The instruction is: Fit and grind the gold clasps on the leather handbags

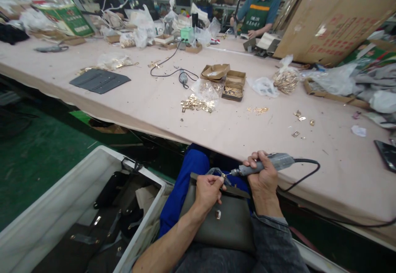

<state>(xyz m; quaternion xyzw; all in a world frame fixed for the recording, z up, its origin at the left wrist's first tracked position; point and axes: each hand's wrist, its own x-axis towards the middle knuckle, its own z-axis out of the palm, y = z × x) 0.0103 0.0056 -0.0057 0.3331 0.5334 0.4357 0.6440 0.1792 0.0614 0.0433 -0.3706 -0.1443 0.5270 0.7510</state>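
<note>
A grey leather handbag (pixel 227 223) lies on my lap below the table edge. My left hand (pixel 208 190) is closed in a pinch on the bag's top edge, near a small metal fitting. My right hand (pixel 262 178) is wrapped round a grey corded electric screwdriver (pixel 269 163), held level with its tip pointing left at the spot by my left fingers. Its black cable (pixel 305 174) loops off to the right along the table edge.
A white bin (pixel 62 201) with dark bags stands at my lower left. On the pink table (pixel 154 100) lie gold metal fittings (pixel 198 104), small cardboard boxes (pixel 233 85), plastic bags, another screwdriver (pixel 183 77) and a dark panel (pixel 99 80). Two people work at the far side.
</note>
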